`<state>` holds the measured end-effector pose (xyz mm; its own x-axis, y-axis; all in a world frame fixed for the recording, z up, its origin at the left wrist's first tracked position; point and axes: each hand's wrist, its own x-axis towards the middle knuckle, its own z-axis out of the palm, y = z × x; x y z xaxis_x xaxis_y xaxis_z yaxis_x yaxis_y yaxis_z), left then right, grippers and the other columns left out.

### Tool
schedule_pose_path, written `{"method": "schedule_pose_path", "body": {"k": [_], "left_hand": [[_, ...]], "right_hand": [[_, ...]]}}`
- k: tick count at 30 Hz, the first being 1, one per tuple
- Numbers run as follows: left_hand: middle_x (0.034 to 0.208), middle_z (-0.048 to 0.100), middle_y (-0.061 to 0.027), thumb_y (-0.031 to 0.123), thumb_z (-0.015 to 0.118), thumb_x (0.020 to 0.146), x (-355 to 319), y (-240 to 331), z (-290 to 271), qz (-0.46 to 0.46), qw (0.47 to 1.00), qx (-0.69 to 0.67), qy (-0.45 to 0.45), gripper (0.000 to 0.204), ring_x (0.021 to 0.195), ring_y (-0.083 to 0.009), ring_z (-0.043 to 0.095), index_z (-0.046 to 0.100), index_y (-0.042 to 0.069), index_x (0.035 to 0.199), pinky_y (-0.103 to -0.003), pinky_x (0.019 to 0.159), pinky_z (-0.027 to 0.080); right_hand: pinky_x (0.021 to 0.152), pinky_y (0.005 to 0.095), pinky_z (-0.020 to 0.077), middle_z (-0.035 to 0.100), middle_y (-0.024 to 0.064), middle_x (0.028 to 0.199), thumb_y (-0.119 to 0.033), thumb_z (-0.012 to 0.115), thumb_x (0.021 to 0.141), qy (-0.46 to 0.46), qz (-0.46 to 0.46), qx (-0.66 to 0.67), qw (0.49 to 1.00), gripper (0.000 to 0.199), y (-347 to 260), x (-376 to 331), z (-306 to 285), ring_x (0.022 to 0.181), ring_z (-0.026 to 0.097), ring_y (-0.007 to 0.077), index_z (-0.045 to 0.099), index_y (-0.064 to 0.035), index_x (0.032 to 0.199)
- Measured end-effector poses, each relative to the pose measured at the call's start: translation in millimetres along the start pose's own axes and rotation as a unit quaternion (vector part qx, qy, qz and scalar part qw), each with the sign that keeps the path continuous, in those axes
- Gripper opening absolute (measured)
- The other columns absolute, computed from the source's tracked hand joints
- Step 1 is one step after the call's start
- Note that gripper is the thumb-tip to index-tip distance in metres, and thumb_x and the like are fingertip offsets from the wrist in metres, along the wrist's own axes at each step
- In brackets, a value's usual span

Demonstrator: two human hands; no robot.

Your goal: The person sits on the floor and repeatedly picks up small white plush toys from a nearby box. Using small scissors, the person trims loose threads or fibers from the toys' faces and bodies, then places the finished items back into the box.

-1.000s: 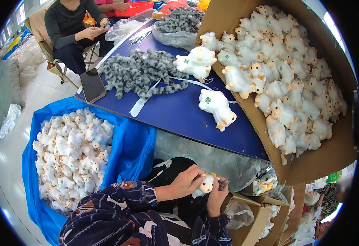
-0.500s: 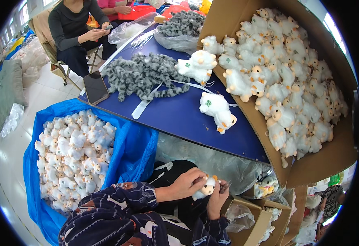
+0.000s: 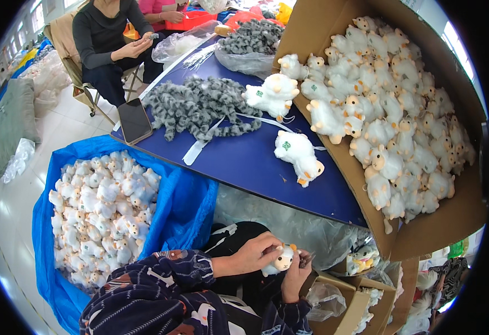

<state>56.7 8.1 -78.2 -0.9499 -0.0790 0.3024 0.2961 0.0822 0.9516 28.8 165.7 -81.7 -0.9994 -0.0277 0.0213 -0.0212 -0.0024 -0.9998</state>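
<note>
Blue cloth covers the worktable (image 3: 244, 167) ahead of me, and I sit below its near edge with both hands down in my lap. My left hand (image 3: 251, 255) curls its fingers over the top and back of a small white plush sheep (image 3: 279, 260), gripping it. My right hand (image 3: 295, 273) comes up from underneath, its fingers pinched close at the toy's right side; they seem to hold something thin there, though it is too small for me to tell what.

Just left of my lap stands a blue plastic bag (image 3: 191, 206) heaped with white plush toys (image 3: 102, 209). On the table lie one bigger plush sheep (image 3: 299, 157) on its side and another (image 3: 272, 94) further back, beside a mound of grey fuzzy pieces (image 3: 200, 106). A dark phone (image 3: 135, 120) rests at the table's left corner. To my right a large cardboard box (image 3: 451, 218) leans open, packed with more finished sheep (image 3: 389, 111). At the far end another person (image 3: 107, 39) sits on a chair, hands busy.
</note>
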Motion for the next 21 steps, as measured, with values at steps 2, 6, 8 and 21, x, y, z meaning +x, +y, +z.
{"method": "schedule_pose_path", "body": {"k": [2,6,8,21], "left_hand": [[0.092,0.055,-0.0086,0.009,0.06,0.086,0.2,-2.1,0.3,0.025,1.0,0.01,0.01,0.014,0.072,-0.0142,0.056,0.059,0.001,0.096,-0.024,0.063,0.045],[0.085,0.053,-0.0102,0.009,0.059,0.086,0.7,1.9,2.5,0.013,0.999,0.019,0.04,0.01,0.071,-0.0202,0.056,0.056,0.0,0.092,-0.029,0.062,0.046],[0.087,0.054,-0.0089,0.008,0.059,0.086,-0.9,-1.9,5.3,-0.008,0.999,0.012,0.042,0.011,0.073,-0.0147,0.056,0.058,0.001,0.094,-0.026,0.064,0.045],[0.112,0.054,-0.0151,0.018,0.071,0.075,-11.1,-14.5,-16.5,-0.021,0.993,0.029,-0.114,0.055,0.099,-0.0277,0.056,0.048,0.001,0.122,-0.036,0.086,0.045]], "right_hand": [[0.071,0.0236,0.0445,0.057,0.0054,0.088,-0.009,0.054,0.091,-0.005,0.002,-0.007,1.0,0.01,0.1,-1.4,-2.0,0.078,0.054,0.0104,0.052,-0.0005,0.096],[0.072,0.0233,0.0439,0.057,0.0053,0.088,-0.008,0.054,0.091,-0.018,-0.004,-0.036,0.999,0.01,-7.5,-4.6,3.4,0.079,0.053,0.0098,0.052,0.0004,0.095],[0.072,0.0234,0.0438,0.057,0.0054,0.088,-0.008,0.054,0.09,-0.025,-0.013,-0.037,0.999,0.01,-7.0,-5.3,4.4,0.08,0.053,0.01,0.053,0.0006,0.095],[0.073,0.0241,0.0442,0.056,0.0058,0.091,-0.01,0.055,0.09,0.01,0.007,-0.003,1.0,0.013,4.6,0.8,-1.2,0.082,0.054,0.0109,0.052,0.0001,0.097]]}}
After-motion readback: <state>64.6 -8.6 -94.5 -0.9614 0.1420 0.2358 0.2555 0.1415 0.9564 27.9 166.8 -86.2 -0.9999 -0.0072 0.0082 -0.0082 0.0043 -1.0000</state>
